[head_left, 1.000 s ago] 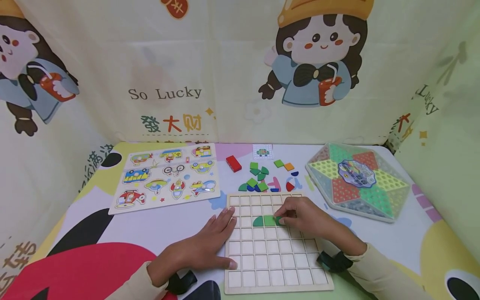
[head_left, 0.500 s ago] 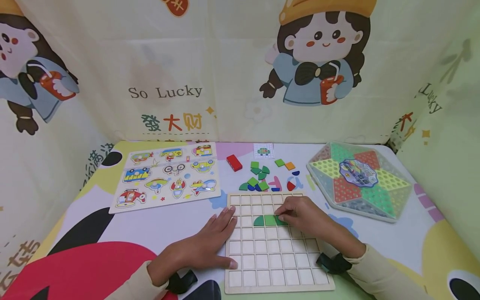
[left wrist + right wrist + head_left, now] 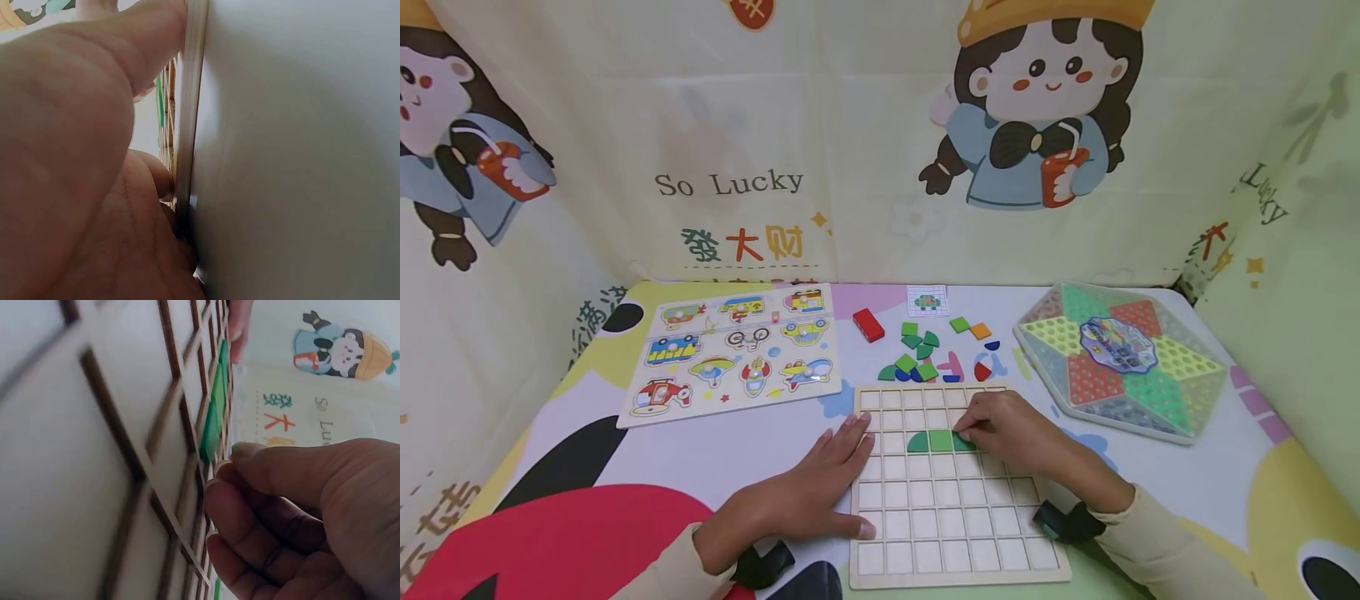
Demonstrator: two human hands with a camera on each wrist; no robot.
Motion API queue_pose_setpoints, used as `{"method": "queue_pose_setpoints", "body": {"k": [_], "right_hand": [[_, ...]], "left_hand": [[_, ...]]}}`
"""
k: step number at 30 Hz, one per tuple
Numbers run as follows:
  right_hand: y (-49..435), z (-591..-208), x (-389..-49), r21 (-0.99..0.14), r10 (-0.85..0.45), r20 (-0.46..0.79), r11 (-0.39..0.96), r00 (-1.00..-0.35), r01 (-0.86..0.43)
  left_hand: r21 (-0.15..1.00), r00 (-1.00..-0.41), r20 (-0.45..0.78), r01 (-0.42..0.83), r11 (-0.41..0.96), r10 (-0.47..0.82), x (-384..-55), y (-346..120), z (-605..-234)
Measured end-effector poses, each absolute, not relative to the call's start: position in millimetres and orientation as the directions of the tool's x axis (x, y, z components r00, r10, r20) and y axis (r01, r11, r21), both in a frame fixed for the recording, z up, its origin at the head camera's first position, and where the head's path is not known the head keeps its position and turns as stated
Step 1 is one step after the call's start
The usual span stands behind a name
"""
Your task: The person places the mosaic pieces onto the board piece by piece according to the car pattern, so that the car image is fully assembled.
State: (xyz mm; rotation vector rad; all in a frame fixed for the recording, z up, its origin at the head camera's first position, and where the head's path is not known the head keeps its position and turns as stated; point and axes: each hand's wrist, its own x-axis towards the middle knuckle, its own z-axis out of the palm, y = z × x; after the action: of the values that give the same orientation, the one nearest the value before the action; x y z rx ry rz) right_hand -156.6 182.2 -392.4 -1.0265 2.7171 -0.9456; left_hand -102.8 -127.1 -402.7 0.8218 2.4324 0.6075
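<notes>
A wooden grid board point(image 3: 925, 578) lies in front of me. One of its rows holds a dark green quarter-circle piece point(image 3: 918, 442), a light green square piece point(image 3: 940, 441) and another dark green quarter-circle piece point(image 3: 964, 445). My right hand point(image 3: 1011, 431) pinches at the upper corner of that last piece with curled thumb and forefinger; the fingers partly cover it. In the right wrist view the fingertips point(image 3: 245, 450) meet right at the end of the green row. My left hand point(image 3: 808, 487) lies with spread fingers over the board's left edge, thumb and fingertips resting on the frame.
Beyond the board lie several loose pieces point(image 3: 906, 363), a red block point(image 3: 868, 325) and a small pattern card point(image 3: 927, 301). A vehicle puzzle board point(image 3: 737, 358) sits on the left, and a hexagonal Chinese checkers box point(image 3: 1120, 362) on the right. A printed curtain point(image 3: 850, 150) hangs behind.
The right-hand dark green piece has settled flat in its cell and shows more from under my right fingers, which have shifted slightly right. My left hand has stayed in place.
</notes>
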Motion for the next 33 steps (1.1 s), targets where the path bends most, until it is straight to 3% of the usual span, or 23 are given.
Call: {"method": "queue_pose_setpoints", "body": {"k": [22,33], "right_hand": [[199.0,-393.9,-180.8,-0.694,-0.495,0.135,0.571,-0.859,-0.438],[201.7,-394.3,-196.1,-0.678,-0.424,0.151,0.613,-0.893,-0.406]], "left_hand": [[0.550,-0.691,-0.298,0.439,0.710,0.659,-102.0,-128.9,-403.0],[0.553,-0.698,-0.302,0.427,0.716,0.650,-101.1,-127.0,-401.9]]}}
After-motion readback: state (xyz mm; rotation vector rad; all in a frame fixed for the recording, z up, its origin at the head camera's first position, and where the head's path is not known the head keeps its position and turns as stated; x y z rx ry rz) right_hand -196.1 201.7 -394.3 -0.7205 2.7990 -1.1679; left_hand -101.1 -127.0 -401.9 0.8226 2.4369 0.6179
